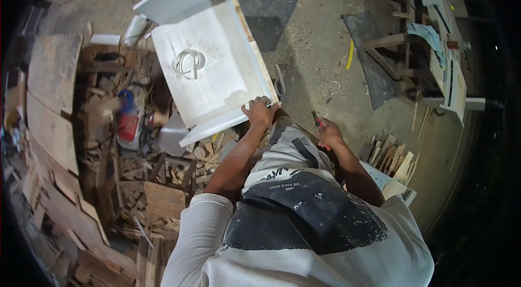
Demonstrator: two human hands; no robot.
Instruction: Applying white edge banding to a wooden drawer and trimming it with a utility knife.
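Note:
A white open wooden box, like a cabinet carcass [201, 94], stands tilted in front of me, its bare wood edge along the right side. My left hand [259, 112] is closed over its near right corner, fingers curled on the panel edges. In my right hand [329, 134], held apart to the right of the box, is a red-handled tool [320, 123] with a dark tip; its exact kind is hard to make out. A loose coil of pale thin strip [188, 64] lies inside the box on its white panel.
Wood offcuts and boards [165, 199] crowd the floor at left, with a red and blue container [127, 127] among them. Dark sheets [263, 7] lie on the dusty floor. A wooden workbench [434, 64] stands at far right, and stacked wood strips [393, 158] lie nearer.

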